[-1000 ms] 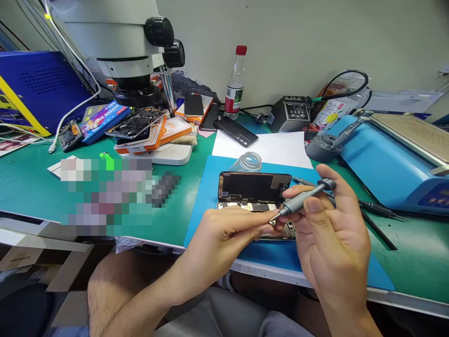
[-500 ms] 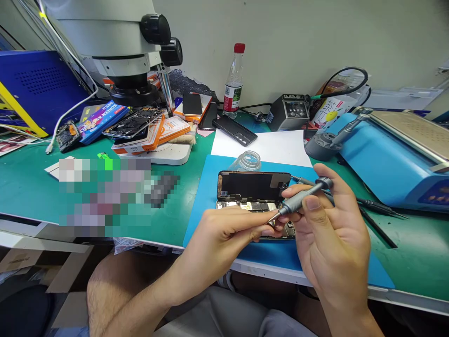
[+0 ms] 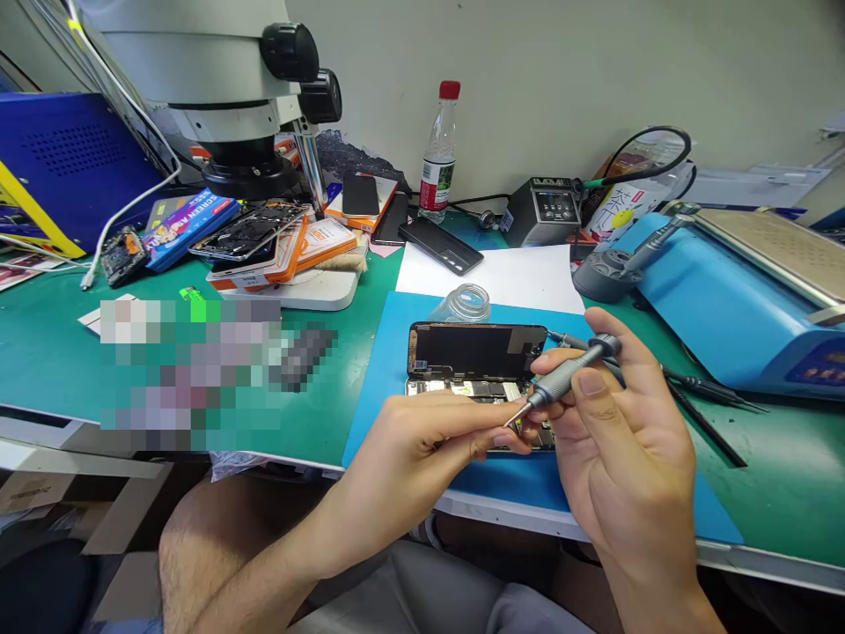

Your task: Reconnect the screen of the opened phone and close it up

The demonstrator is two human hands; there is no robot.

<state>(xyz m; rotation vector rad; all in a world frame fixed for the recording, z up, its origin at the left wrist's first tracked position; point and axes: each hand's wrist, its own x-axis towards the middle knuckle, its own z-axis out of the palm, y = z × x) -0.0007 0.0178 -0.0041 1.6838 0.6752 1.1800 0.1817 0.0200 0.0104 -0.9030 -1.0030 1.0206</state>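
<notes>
My right hand (image 3: 630, 458) is closed around a grey precision screwdriver (image 3: 561, 379), with the index finger by its cap and the thumb along the handle. Its thin tip points down and left to the fingertips of my left hand (image 3: 415, 467). Those fingers are pinched together at the tip; whatever is between them is too small or hidden to name. Behind and below my hands an opened phone (image 3: 479, 350) lies on a blue mat (image 3: 373, 392), its screen tilted up and its inner parts partly covered by my fingers.
A glass jar (image 3: 467, 304) stands behind the phone. Tweezers (image 3: 716, 389) and a black stick (image 3: 709, 427) lie to the right, before a blue machine (image 3: 732, 317). A microscope (image 3: 244, 106) overhangs stacked phones and boxes (image 3: 264, 264) at left. A capped bottle (image 3: 439, 158) stands at the back.
Both hands hold almost the same pose. The screwdriver's tip has shifted slightly at the left fingertips, and the whole view has moved a little.
</notes>
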